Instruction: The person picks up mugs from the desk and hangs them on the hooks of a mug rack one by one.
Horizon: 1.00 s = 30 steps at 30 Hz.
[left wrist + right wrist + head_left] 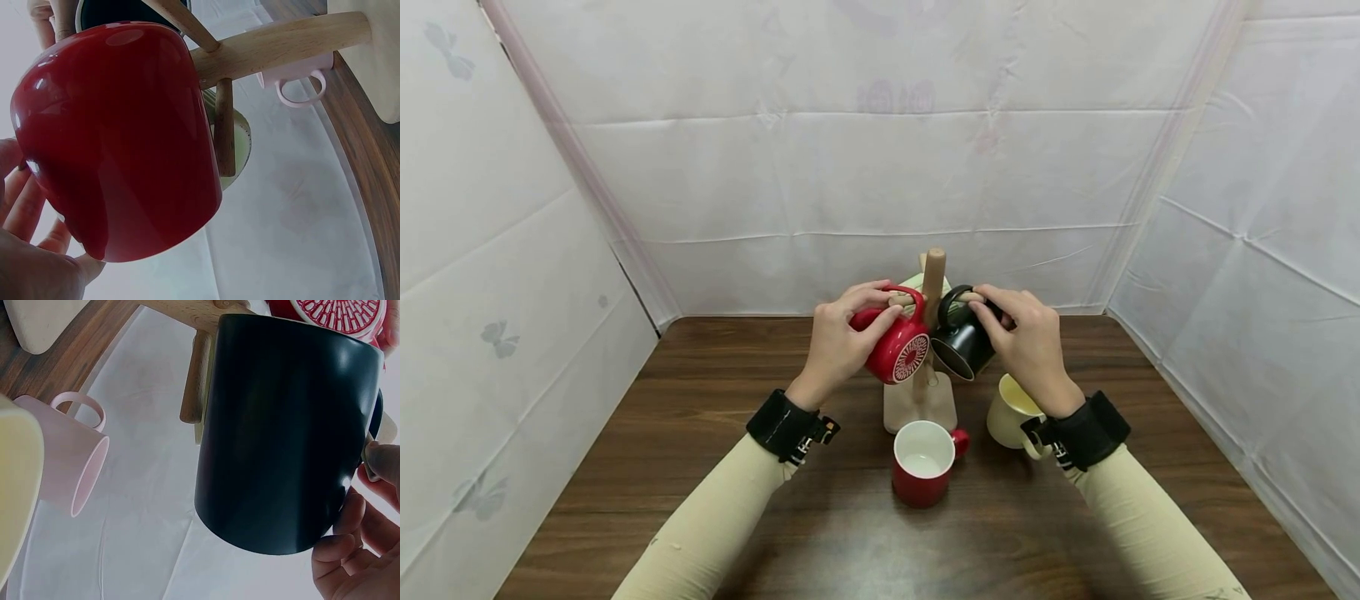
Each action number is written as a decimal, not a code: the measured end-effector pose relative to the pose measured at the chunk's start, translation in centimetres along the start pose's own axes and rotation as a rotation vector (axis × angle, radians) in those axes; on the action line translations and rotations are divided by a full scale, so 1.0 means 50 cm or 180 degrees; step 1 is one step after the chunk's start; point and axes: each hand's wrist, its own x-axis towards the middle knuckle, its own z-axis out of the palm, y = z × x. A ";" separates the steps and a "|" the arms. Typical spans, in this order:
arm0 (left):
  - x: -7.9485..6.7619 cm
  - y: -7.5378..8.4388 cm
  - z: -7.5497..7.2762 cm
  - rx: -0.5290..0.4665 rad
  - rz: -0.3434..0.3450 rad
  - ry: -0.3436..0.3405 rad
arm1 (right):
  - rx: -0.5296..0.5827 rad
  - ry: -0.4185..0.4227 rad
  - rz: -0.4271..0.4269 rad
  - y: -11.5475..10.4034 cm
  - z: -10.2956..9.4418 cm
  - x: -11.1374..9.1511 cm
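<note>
A glossy red mug [886, 352] tilts at the left of a wooden mug tree [935, 279], its white-patterned base toward the head camera. My left hand [842, 335] pinches it between thumb and fingers, and a left peg passes through its handle. On the other side of the post, a black mug [964, 343] hangs tilted with its handle around the right peg. My right hand [1028, 337] grips it near the handle and peg tip. In the right wrist view, the fingers [350, 512] curl against the black mug's side.
A red mug with a white interior [921, 486] stands upright in front of the tree's base [898, 410]. Beneath my right wrist is a pale yellow mug [1002, 418]. Behind the post a pale green mug [242, 150] shows partly. A pink mug [65, 447] stands farther back.
</note>
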 end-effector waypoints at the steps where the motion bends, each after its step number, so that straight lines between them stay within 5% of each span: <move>1: 0.000 0.000 -0.001 0.0015 0.0017 0.0005 | 0.0008 -0.0002 -0.0008 0.000 0.000 0.000; 14: -0.030 0.021 -0.037 0.0336 0.0345 0.0292 | 0.0121 -0.0026 -0.0177 0.029 -0.010 0.013; 19: -0.047 -0.019 -0.060 0.0491 0.0503 0.0348 | 0.0218 0.0105 -0.0125 0.069 -0.009 0.021; 25: -0.073 -0.039 -0.092 0.0776 0.0419 0.0328 | 0.0178 0.0187 0.0098 0.133 -0.006 0.025; 30: -0.097 -0.056 -0.114 0.0981 0.0250 0.0286 | -0.0007 -0.0026 0.0288 0.183 -0.003 0.019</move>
